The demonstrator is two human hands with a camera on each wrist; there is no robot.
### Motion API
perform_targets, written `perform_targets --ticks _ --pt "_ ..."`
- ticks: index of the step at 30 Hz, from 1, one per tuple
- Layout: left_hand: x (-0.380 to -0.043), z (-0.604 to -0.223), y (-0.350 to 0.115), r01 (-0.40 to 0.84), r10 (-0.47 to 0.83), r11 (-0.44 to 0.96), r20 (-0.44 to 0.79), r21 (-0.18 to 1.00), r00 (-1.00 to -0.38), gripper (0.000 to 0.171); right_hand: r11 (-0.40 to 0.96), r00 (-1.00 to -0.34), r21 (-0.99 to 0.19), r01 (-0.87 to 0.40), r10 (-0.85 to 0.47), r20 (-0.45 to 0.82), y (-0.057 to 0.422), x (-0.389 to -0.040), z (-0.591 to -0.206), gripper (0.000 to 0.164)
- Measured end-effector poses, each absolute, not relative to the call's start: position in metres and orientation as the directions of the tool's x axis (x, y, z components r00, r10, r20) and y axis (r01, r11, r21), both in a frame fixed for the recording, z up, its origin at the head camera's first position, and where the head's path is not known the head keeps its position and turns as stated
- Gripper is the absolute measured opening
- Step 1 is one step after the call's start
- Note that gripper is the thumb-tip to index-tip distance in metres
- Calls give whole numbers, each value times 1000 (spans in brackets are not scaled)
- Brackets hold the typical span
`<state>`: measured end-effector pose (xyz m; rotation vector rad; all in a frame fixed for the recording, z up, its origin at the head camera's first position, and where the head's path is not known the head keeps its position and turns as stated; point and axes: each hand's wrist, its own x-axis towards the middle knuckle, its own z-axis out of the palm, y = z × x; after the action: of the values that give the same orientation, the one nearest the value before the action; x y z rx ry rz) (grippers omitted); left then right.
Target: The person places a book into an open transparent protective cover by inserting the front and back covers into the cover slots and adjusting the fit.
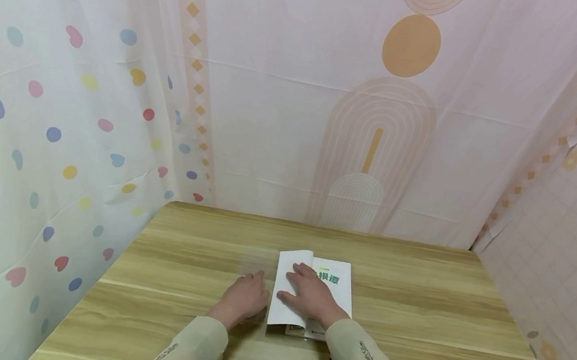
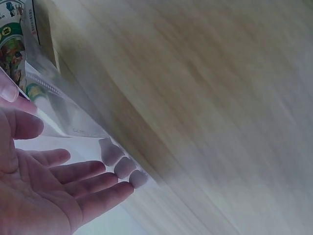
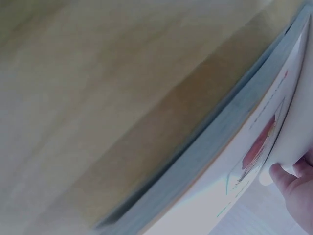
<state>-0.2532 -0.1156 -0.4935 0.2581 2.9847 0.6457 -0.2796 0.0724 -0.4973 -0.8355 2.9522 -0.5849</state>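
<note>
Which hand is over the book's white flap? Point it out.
The right hand, spread across the white flap; the left hand is left of the book.

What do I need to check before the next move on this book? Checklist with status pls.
1. Book resting on the table: ok, it lies between the two hands' work area and the table's far edge is well beyond it.
2. Right hand on the white flap: ok, fingers spread over it.
3. White flap lying flat: not ok, its near edge looks raised, with print showing below.
4. Green title uncovered: not ok, partly hidden.
5. Left hand touching the clear film: cannot tell, fingers extended close by.
6. Clear film's full outline: cannot tell, too faint.
</note>
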Motion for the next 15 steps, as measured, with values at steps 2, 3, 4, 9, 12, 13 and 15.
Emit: perform_targets --ticks 2,3,4,9,12,13,15 --pt "-254 -494 -116 148 179 896 -35 418 -983 54 791 -857 -350 -501 -511 72 71 -280 -496 58" --pt "-254 -495 -116 151 180 897 -32 415 -983 54 794 -858 -349 -498 -510 64 70 -280 -496 58" --pt "-254 -495 -116 153 180 899 -29 411 -983 54 796 -858 -345 -498 -511 60 69 -280 -495 58" --pt "-254 -493 -116 158 182 903 -22 399 -983 54 810 -856 -301 -503 -515 44 64 -279 -493 58" --pt "-252 -491 -117 164 186 902 -16 398 -982 56 810 -851 -283 -513 -522 49 61 -280 -492 57" --pt "-251 -490 -117 167 188 902 -14 398 -982 57 811 -851 -278 -514 -524 46 61 -279 -492 56" --pt "-250 -490 -118 178 197 903 -8 391 -980 58 813 -849 -264 -519 -528 42 59 -280 -492 55"
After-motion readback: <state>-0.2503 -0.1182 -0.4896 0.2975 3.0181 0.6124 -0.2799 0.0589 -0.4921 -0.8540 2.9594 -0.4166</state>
